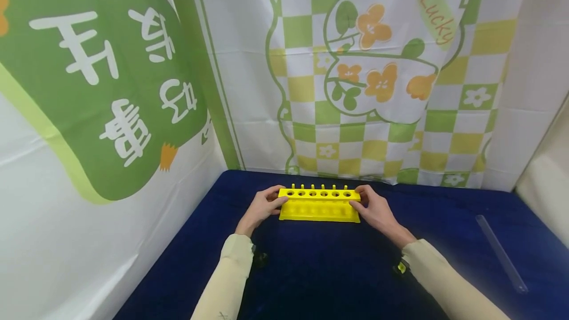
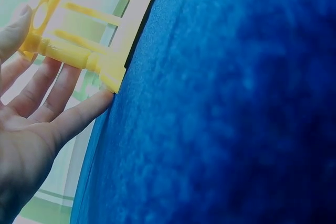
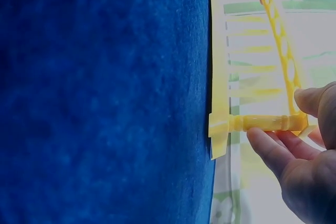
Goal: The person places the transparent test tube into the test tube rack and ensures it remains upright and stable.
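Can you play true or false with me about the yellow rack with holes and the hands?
1. Both hands hold the yellow rack, left hand and right hand at opposite ends. True.
2. The rack's holes are full of tubes. False: they are empty.
3. The table cloth is red. False: it is dark blue.
4. A clear tube lies to the right, apart from the rack. True.

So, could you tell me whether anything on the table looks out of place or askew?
The clear tube lies loose and slanted on the blue cloth, far right of the yellow rack, whose holes are all empty.
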A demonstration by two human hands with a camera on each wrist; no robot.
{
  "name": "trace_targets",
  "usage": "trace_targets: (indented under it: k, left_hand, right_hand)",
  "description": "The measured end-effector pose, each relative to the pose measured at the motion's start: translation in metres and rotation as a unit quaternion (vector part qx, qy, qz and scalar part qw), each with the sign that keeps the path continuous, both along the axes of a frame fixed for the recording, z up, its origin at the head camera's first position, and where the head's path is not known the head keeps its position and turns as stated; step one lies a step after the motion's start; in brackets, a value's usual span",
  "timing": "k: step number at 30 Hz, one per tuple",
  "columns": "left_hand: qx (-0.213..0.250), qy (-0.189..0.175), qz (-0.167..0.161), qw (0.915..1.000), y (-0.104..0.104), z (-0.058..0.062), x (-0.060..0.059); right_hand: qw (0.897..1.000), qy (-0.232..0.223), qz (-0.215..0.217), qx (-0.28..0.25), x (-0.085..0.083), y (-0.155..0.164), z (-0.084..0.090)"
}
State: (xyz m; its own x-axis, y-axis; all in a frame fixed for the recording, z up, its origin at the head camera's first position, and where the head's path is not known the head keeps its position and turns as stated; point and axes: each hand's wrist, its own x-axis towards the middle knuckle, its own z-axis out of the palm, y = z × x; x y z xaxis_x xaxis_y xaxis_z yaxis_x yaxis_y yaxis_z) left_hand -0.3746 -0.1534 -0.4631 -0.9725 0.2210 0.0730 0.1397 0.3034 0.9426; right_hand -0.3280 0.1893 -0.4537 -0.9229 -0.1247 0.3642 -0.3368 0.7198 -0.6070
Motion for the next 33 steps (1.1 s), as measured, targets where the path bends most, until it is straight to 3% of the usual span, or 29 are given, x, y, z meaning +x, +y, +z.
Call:
trace_targets:
  k: [33]
  left_hand:
    - [0.012, 0.001, -0.021, 0.9997, 0.022, -0.001, -0.006]
  right_hand:
    - [1.0, -0.008, -0.02, -0.001, 0.007, 0.018, -0.001]
